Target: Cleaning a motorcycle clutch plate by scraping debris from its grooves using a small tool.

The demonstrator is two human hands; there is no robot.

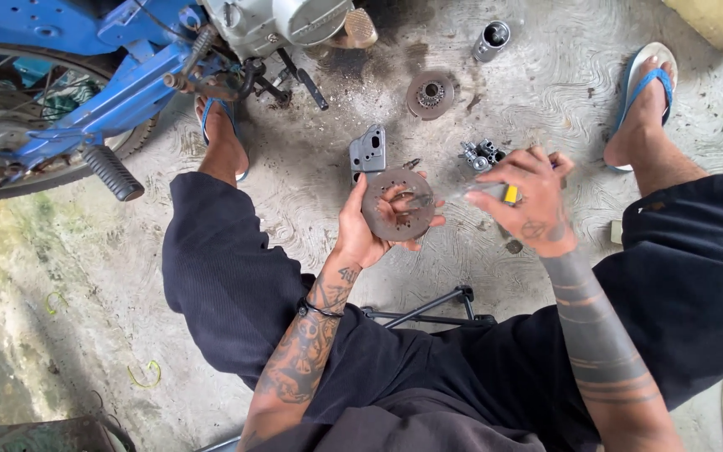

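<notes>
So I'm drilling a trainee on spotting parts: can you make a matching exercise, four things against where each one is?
Things:
1. round perforated disc
2. yellow-handled tool
3. metal cylinder
4. grey metal block

Places:
A. floor, top of the view, right of the engine
B. in the left hand
C. floor, just above the disc
D. in the right hand

Pairs: 1-B, 2-D, 3-A, 4-C

Round rusty-brown clutch disc [397, 205], ring of holes, held flat-on; yellow-handled screwdriver [487, 192] tip at centre.
</notes>
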